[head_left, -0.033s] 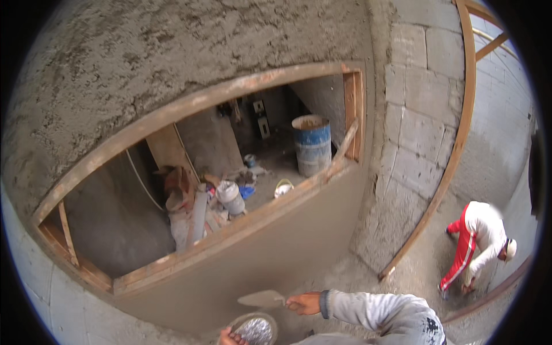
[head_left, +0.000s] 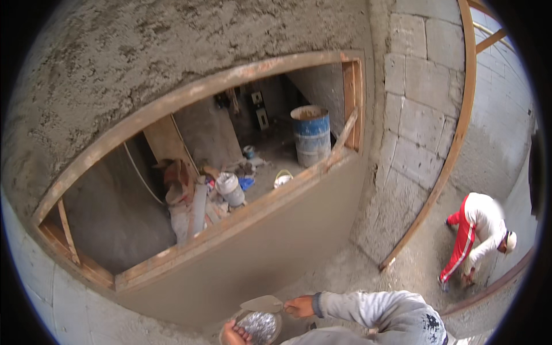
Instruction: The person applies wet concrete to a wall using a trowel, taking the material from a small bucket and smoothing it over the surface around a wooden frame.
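Observation:
My right hand [head_left: 300, 306] is closed round the handle of a pointing trowel [head_left: 259, 303] in front of me at the lower middle. The leaf-shaped blade lies over the far rim of a round pan [head_left: 278, 329], which has a shiny, silvery-grey inside. At the pan's left side my left hand [head_left: 236, 334] is closed on the rim, partly cut off by the picture's lower edge. Beyond both hands stands a smooth, freshly plastered wall [head_left: 287, 224], under a wooden window frame [head_left: 230, 244].
Through the opening I see a blue and white drum [head_left: 313, 138], a white bucket [head_left: 230, 190], sacks [head_left: 183, 213] and rubble. Rough plaster [head_left: 190, 34] covers the wall above. At right are concrete blocks [head_left: 422, 126], a wooden post [head_left: 468, 86] and a person bending down [head_left: 484, 221].
The trowel blade has moved from beyond the pan to over its far rim. My left hand has shifted slightly right and up, and the view has tilted a little.

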Available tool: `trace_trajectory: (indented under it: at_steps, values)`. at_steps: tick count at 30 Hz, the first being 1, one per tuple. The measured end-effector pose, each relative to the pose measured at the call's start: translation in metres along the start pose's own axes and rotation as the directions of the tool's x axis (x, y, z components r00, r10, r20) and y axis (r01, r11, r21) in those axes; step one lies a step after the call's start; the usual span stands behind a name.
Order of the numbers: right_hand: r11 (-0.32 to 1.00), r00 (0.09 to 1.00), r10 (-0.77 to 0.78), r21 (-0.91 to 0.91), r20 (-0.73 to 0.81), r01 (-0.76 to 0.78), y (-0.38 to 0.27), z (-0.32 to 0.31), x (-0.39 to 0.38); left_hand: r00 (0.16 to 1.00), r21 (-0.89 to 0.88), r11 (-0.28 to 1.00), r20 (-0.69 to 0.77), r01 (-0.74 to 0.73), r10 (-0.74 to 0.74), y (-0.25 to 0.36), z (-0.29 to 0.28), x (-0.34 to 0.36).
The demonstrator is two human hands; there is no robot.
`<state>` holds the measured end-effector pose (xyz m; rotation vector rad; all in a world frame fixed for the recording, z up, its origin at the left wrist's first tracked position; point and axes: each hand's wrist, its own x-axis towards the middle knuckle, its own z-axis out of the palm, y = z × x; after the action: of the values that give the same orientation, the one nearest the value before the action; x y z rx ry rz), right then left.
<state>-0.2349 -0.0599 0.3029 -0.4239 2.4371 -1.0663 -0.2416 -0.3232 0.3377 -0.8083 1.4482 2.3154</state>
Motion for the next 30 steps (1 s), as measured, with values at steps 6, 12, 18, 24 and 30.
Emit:
trace_trajectory:
  at_steps: [6,12,18,24,30]
  values:
    - [0.935,0.928,0.19,0.228,0.32,-0.271,-0.002,0.124,0.041,0.962,0.145,0.989,0.268,0.012,-0.051,-0.019,0.025,-0.037]
    - [0.402,0.873,0.234,0.776,0.427,-0.487,-0.016,0.104,-0.032,0.933,0.247,0.968,0.337,0.039,-0.124,-0.014,0.027,-0.045]
    - [0.326,0.922,0.188,0.864,0.338,-0.383,-0.014,0.09,-0.086,0.914,0.186,0.969,0.341,0.165,-0.221,-0.012,0.021,-0.028]
    - [-0.035,0.98,0.177,0.996,0.086,-0.082,-0.002,0.052,-0.151,0.924,0.032,0.965,0.283,0.26,-0.258,-0.027,0.02,-0.009]
    - [-0.14,0.855,0.137,0.845,-0.499,0.516,-0.037,-0.08,-0.229,0.968,0.007,0.98,0.16,0.197,-0.195,-0.023,0.026,-0.002]
